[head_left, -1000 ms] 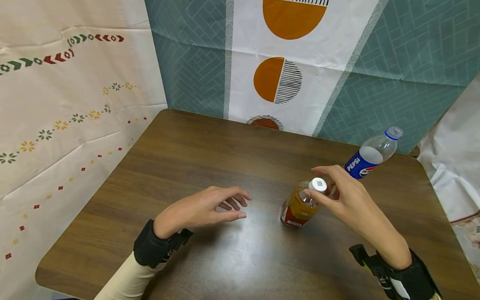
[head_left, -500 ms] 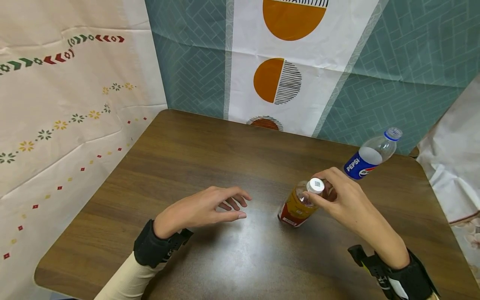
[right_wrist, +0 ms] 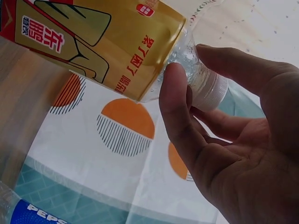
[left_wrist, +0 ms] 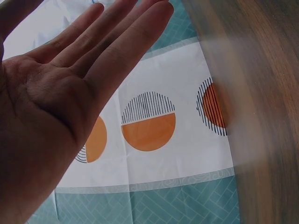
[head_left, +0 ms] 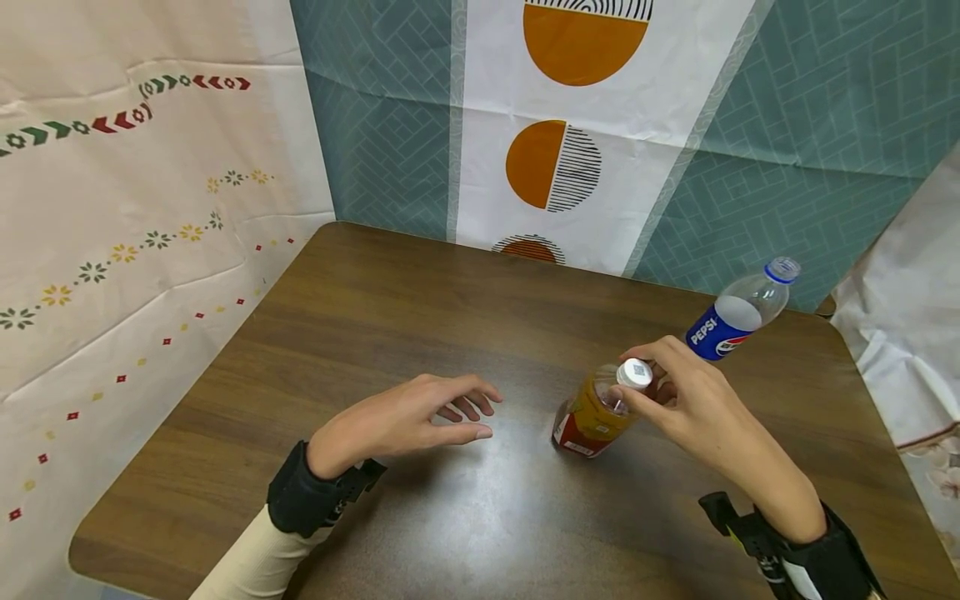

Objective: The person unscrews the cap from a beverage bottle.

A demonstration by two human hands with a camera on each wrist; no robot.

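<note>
A clear plastic drink bottle (head_left: pixel 592 417) with a gold and red label stands right of centre on the wooden table. My right hand (head_left: pixel 690 387) pinches its neck just under the white cap (head_left: pixel 635 374). In the right wrist view, thumb and fingers of the right hand (right_wrist: pixel 233 126) curl round the neck beside the ribbed cap (right_wrist: pixel 212 92), and the gold label (right_wrist: pixel 107 44) carries red Chinese characters. My left hand (head_left: pixel 412 421) hovers over the table, left of the bottle, fingers loosely extended and holding nothing. The left wrist view shows its bare palm (left_wrist: pixel 51 102).
Behind the right hand stands a Pepsi bottle (head_left: pixel 738 315) with a blue label and a blue ring at its neck, near the back right edge. The brown table (head_left: pixel 420 308) meets a teal and white patterned cloth (head_left: pixel 390 117) at the back and a cream cloth (head_left: pixel 150 275) at left.
My right thumb and fingers have closed in on the bottle's neck. The bottle's base has shifted slightly left. My left hand and the Pepsi bottle have stayed put.
</note>
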